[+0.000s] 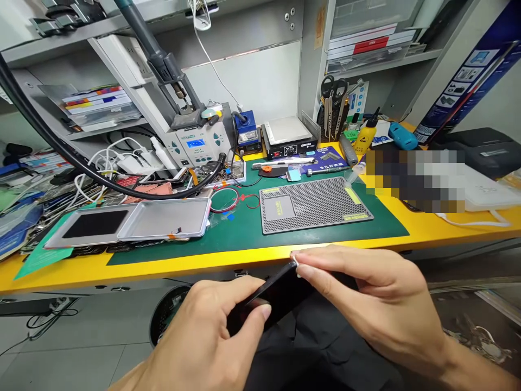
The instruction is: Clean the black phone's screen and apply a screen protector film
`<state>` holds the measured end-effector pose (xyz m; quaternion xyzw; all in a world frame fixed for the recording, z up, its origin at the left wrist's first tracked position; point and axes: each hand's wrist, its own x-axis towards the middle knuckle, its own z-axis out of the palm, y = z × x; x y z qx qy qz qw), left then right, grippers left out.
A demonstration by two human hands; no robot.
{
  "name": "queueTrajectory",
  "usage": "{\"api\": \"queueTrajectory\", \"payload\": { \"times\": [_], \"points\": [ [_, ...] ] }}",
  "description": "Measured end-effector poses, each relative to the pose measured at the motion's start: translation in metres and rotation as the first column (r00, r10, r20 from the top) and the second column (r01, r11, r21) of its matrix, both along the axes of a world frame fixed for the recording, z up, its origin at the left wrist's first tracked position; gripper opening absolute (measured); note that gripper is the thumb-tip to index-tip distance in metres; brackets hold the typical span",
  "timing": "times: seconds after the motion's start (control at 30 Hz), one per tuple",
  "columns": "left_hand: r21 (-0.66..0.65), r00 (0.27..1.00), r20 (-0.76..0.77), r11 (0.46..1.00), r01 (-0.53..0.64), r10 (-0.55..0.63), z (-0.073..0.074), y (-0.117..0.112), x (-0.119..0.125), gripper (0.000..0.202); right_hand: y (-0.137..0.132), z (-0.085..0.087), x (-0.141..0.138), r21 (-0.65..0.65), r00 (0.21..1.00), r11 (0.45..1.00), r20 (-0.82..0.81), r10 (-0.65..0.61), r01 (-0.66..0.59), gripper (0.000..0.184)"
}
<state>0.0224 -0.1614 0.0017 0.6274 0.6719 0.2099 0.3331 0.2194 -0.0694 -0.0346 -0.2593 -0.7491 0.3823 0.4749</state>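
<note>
Below the yellow edge of the workbench I hold a thin black phone over my lap. My left hand grips its lower end, thumb pressed on the dark glass. My right hand pinches the phone's upper corner between thumb and forefinger. The phone is tilted, with its upper end toward the bench. Both hands are closed on it.
A green cutting mat holds a grey perforated pad and silver trays. Behind stand a rework station, a small hot plate, a tool holder with scissors, a yellow bottle, cables and shelves.
</note>
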Motion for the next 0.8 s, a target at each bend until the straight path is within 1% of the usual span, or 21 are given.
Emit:
{"api": "queueTrajectory", "payload": {
  "times": [0.07,0.13,0.2,0.3,0.4,0.47,0.57,0.7,0.8],
  "points": [
    [-0.003,0.999,0.036,1.0,-0.022,0.022,-0.001,0.001,-0.002,0.024,-0.002,-0.003,-0.001,-0.107,0.999,0.993,-0.009,-0.046,0.044,0.012],
    [0.018,0.996,0.067,0.998,-0.06,0.058,-0.001,0.002,-0.004,0.025,-0.003,-0.007,-0.002,-0.208,0.996,0.974,-0.001,-0.089,0.087,0.009],
    [0.04,0.991,0.106,0.995,-0.088,0.083,0.0,0.003,-0.005,0.026,-0.002,-0.009,-0.001,-0.29,0.994,0.951,0.013,-0.105,0.104,0.008],
    [0.017,0.981,0.168,0.995,-0.101,0.096,0.004,0.006,-0.007,0.029,0.0,-0.011,0.002,-0.38,0.995,0.919,0.05,-0.09,0.102,0.011],
    [-0.032,0.962,0.234,0.991,-0.133,0.137,0.005,0.008,-0.007,0.032,0.001,-0.01,0.004,-0.458,0.993,0.88,0.053,-0.11,0.122,0.013],
    [-0.055,0.947,0.274,0.986,-0.158,0.167,0.004,0.01,-0.007,0.031,0.0,-0.01,0.004,-0.526,0.991,0.841,0.029,-0.134,0.129,0.016],
    [-0.075,0.918,0.332,0.976,-0.203,0.216,0.001,0.011,-0.005,0.028,-0.002,-0.012,0.001,-0.635,0.987,0.765,-0.023,-0.161,0.11,0.026],
    [-0.097,0.888,0.367,0.961,-0.259,0.276,-0.006,0.013,-0.002,0.032,-0.004,-0.023,-0.009,-0.718,0.971,0.691,-0.097,-0.221,0.086,0.036],
    [-0.095,0.86,0.405,0.95,-0.299,0.311,-0.012,0.017,-0.002,0.032,-0.005,-0.03,-0.017,-0.769,0.963,0.639,-0.155,-0.221,0.023,0.042]
  ]
}}
